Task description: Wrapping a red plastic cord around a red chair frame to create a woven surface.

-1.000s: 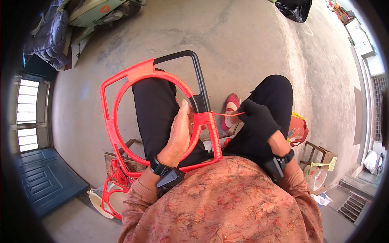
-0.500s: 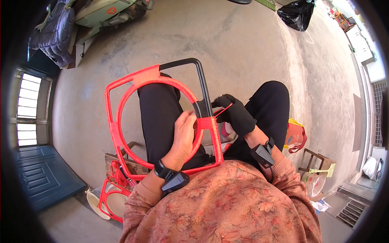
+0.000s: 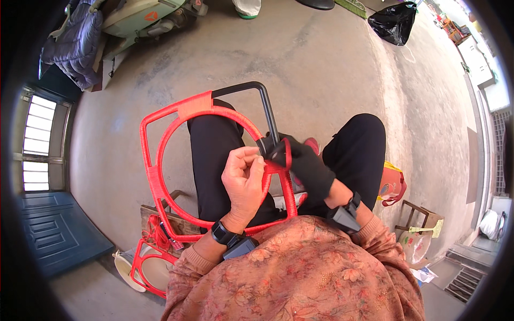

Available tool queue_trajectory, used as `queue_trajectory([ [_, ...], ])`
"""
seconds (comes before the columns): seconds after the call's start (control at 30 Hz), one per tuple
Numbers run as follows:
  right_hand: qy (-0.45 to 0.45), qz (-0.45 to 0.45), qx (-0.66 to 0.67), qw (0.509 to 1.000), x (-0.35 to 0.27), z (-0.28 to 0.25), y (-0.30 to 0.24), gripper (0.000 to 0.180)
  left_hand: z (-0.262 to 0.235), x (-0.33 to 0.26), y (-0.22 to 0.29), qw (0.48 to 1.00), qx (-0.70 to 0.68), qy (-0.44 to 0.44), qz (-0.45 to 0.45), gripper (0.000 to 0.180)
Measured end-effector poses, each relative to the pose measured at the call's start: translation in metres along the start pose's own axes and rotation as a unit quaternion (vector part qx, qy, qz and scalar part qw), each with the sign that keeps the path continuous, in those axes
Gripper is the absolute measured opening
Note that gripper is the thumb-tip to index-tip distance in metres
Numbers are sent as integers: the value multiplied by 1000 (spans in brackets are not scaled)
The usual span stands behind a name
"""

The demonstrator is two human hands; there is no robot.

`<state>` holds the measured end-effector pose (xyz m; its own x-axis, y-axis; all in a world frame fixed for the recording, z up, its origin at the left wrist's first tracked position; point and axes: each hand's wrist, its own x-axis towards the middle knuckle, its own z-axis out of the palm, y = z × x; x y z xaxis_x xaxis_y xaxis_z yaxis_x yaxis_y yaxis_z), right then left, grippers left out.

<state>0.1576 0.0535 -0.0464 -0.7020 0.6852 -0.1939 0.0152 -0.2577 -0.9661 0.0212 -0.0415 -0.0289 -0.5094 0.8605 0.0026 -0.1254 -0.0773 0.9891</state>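
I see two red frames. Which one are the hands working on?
The big red frame across the lap, gripped by both the left hand and gloved right hand; the smaller one lies on the floor.

Sunlit concrete floor, barred window

We look down on a home yard or open shed used as a craft workspace: a bare concrete floor, a blue panelled door and barred window, a black rubbish bag, a low wooden stool, a drain grate, and half-wound red frames stacked alongside.
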Motion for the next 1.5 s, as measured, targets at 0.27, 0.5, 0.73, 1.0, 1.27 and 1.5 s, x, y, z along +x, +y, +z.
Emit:
queue_trajectory([
  [0.27,15,114,89,989,-28,-33,0,25,-3,6,-15,999,16,41,-25,11],
  [0.5,-49,237,123,963,-18,-36,23,26,-3,7,-12,998,-18,63,-17,11],
  [0.73,-42,136,67,988,-7,-5,19,33,-1,9,-12,997,-45,60,12,13],
  [1.0,-20,-80,71,994,10,10,9,33,-4,0,3,974,125,26,186,14],
  [1.27,15,-13,-9,1000,8,22,6,30,-3,3,10,919,236,-28,314,18],
  [1.5,216,-101,16,971,-32,-63,44,17,-3,9,-11,998,45,44,-1,24],
])
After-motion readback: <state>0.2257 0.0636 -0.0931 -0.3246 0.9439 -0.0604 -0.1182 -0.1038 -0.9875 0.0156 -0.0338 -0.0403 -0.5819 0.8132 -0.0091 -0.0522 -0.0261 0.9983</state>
